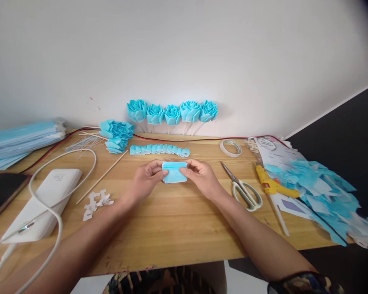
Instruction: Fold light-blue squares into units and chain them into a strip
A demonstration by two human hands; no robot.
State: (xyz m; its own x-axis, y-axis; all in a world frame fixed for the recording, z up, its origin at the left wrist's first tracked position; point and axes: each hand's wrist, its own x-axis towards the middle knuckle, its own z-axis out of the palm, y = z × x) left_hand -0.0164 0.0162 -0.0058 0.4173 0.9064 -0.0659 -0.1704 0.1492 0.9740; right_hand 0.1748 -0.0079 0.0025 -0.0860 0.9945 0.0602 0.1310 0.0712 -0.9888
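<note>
Between both hands, above the middle of the wooden table (171,228), is a small stack of light blue fabric pieces (174,173) with layered top edges. My left hand (149,177) grips its left side, thumb on the front. At its right side my right hand (200,175) pinches it the same way. Just beyond lies a row of folded blue petals (159,149), overlapping one another. Scissors (245,190) with pale handles rest to the right of my right hand. A thin wooden stick (102,175) lies to the left of my left hand.
Several blue flowers on sticks (172,114) lean against the wall; more flowers (115,130) lie left. A tape roll (230,148), yellow glue gun (274,183) and blue scraps (325,196) are right. Left are a white power bank (46,200), its cable, a phone (3,190) and paper bits (96,202).
</note>
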